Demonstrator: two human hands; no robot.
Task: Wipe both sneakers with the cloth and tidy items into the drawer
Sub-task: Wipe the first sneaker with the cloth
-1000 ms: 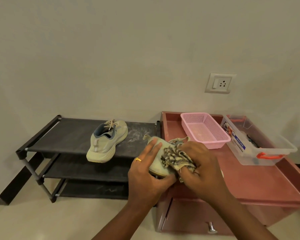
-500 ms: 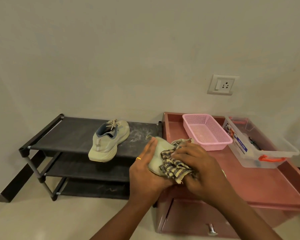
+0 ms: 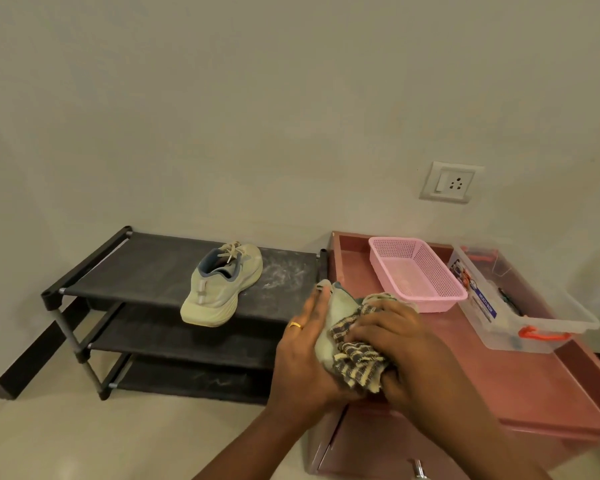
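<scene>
Moved since half a second back: cloth (image 3: 357, 362) dragged lower down the held sneaker (image 3: 333, 320), right hand (image 3: 399, 348) slid nearer, more pale upper bared near the heel.

Head view. Left hand (image 3: 303, 355) cupped under and behind the shoe, fingers straight and pointing up and away, ring on one finger, grip clasping the sneaker from its left side. Right hand palm down, knuckles arched, fingers curled, grip clenched on the striped cloth and pressing it against the shoe's side. Both forearms rising from the bottom edge, converging above the near-left corner of the pink counter (image 3: 520, 386).

Second sneaker (image 3: 220, 284) lying alone on the top tier of the black shoe rack (image 3: 125, 271), heel toward the camera, sole near the tier's front edge, well apart from the hands (whitish dust smeared on the fabric to its right). Rack's right end just beside the counter's left rim.

On the counter: pink basket (image 3: 417, 271) at the back, just beyond the hands; clear storage box (image 3: 520, 306) with orange latches beside it on the right, close to the right rim. Bare counter surface stretching in front of the box and right of the hands. Drawer (image 3: 378, 452) below the counter front, closed, metal knob at the bottom edge. Wall socket (image 3: 451, 181) above the basket. Open floor left of the forearms, in front of the rack.
</scene>
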